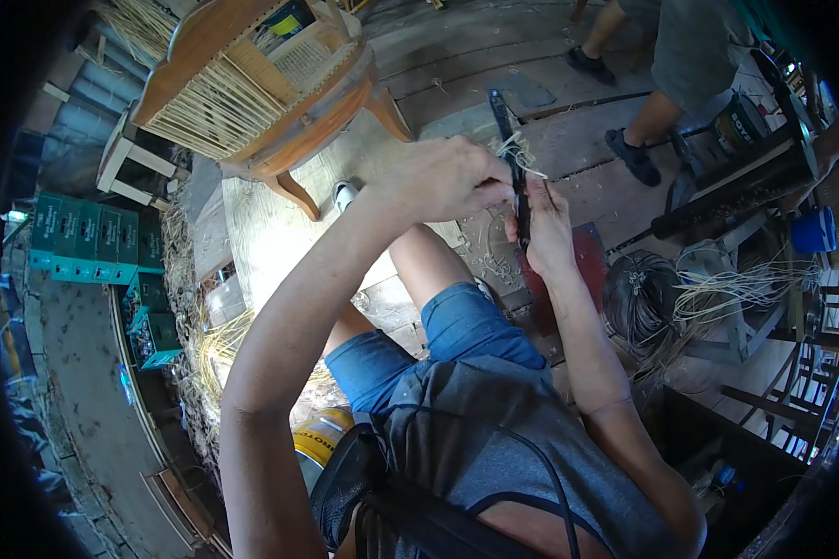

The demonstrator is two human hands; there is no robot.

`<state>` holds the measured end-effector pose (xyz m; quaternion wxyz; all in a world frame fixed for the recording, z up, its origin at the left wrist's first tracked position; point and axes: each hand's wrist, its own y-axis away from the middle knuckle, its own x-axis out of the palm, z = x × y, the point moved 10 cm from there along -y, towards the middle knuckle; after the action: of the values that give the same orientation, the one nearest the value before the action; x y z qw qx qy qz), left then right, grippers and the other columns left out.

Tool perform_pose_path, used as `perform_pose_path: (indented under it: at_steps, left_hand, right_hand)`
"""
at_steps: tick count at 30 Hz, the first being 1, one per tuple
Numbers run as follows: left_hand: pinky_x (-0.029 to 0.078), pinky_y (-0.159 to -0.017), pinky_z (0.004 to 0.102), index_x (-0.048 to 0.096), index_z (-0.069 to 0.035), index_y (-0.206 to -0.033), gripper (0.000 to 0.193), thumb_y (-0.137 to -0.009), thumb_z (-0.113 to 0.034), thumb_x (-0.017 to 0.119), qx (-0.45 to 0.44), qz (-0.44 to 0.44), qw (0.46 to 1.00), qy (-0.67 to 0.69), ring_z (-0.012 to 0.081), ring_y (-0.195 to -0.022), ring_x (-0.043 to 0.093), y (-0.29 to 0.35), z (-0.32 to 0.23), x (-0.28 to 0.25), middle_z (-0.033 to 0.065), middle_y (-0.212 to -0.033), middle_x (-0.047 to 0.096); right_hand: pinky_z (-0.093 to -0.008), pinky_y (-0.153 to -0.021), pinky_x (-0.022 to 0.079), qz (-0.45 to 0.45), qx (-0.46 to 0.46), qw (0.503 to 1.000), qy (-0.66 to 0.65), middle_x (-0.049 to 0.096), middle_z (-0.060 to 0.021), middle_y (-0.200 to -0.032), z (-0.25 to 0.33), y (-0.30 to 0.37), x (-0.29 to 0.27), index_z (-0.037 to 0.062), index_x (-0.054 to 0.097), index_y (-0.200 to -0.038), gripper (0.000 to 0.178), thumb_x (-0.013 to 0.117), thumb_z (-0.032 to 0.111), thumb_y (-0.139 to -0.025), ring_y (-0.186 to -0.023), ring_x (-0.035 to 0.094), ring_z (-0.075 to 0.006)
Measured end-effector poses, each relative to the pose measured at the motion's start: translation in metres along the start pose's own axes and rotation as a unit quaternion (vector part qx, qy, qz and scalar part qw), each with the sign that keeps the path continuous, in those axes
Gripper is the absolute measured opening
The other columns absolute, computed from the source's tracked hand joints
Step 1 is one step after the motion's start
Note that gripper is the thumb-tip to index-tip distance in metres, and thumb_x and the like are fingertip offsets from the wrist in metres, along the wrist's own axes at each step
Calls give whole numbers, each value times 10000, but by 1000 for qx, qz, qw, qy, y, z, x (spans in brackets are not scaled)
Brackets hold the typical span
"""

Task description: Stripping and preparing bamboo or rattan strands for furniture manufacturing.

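Head view: from where I stand, the dark narrow tool (503, 119) is in front of the seated person's knees, its long axis running away from the body. The right hand (550, 238) is closed about its near part, thumb on one side and fingers on the other. The left hand (461, 179) is beside the shaft, its fingers curled and drawn in toward the thumb; I cannot tell whether it pinches a strip or only touches the tool. Pale curled shavings (515, 147) gather at the shaft, ahead of both hands.

Handling assessment: the tool appears rigid and light enough for one hand. Any cutting edge is too small to make out, so the near part, where the right hand grips, is judged the safer hold. The shavings look thin, springy, nearly weightless and liable to tear; fingertips at a loose end should suffice.

Surroundings: a wooden chair (308, 123) stands ahead to the left; another person's shoe (632, 156) rests on the floorboards to the right.
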<state>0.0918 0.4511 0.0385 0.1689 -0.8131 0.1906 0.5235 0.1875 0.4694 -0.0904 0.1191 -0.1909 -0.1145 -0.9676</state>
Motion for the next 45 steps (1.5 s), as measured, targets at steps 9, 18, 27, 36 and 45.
perform_pose_path:
  at_steps: [9,18,27,36,45]
  left_hand:
    - [489,-663,403,674,-82,-893,162,-853,-228,618,19,-16,1000,14,311,-799,635,1,7,25,124,-814,655]
    - [515,-742,403,692,-113,-975,216,-874,-276,592,-136,-32,978,-154,324,-810,645,53,110,-129,142,-888,678]
    - [507,-739,446,685,-163,-978,190,-896,-274,554,-179,-284,848,-411,338,-842,651,78,98,-274,137,-900,676]
    - [473,-604,244,582,-24,-919,67,-872,-60,552,-179,-164,953,183,79,-681,575,72,148,-207,-1,-716,596]
    - [479,-638,230,611,-28,-991,143,-872,-104,631,-153,-57,893,420,81,-678,576,-23,25,-63,7,-714,592]
  right_hand:
    - [-245,-361,371,21,10,999,30,531,-34,-597,-17,-8,-1,54,562,-897,368,473,403,-972,-410,488,-99]
    - [-206,-357,341,-98,-36,992,74,503,1,-597,48,-17,-113,79,515,-860,298,487,353,-974,-399,420,-62]
    - [-212,-379,332,-98,-79,991,46,494,2,-598,74,-7,-92,72,519,-865,316,446,354,-988,-413,423,-62]
    - [-247,-353,338,-90,-44,993,-58,550,-33,-624,58,-11,-83,79,546,-935,259,484,327,-977,-404,444,-95]
    - [-227,-333,323,-90,-48,994,-24,551,-42,-643,55,-5,-90,23,527,-972,353,434,363,-993,-394,436,-78]
